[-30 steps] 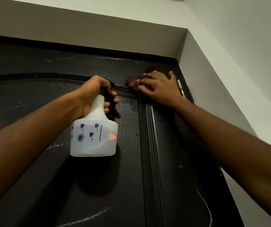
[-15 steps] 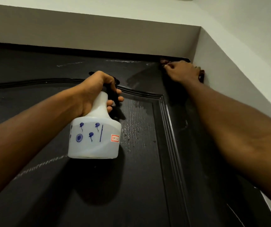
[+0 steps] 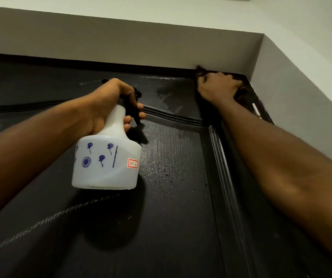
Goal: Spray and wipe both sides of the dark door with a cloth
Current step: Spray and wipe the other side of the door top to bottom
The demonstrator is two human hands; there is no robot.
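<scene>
Hands apart: left hand (image 3: 109, 101) grips spray bottle (image 3: 106, 163), right hand (image 3: 218, 87) clutches cloth (image 3: 241, 92) against wet dark door (image 3: 171, 217).

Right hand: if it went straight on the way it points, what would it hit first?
Probably the pale grey wall band above the dark door. The right hand, gripping a dark cloth, is already at the door's top edge. Depth there is unclear.

A single wide-angle view from the person's head, tilted steeply upward, close to the dark door (image 3: 171, 217). It faces the door's top right corner, with pale wall (image 3: 121, 43) above the door. The left forearm (image 3: 30, 141) and right forearm (image 3: 281, 161) reach up from the lower corners.
</scene>
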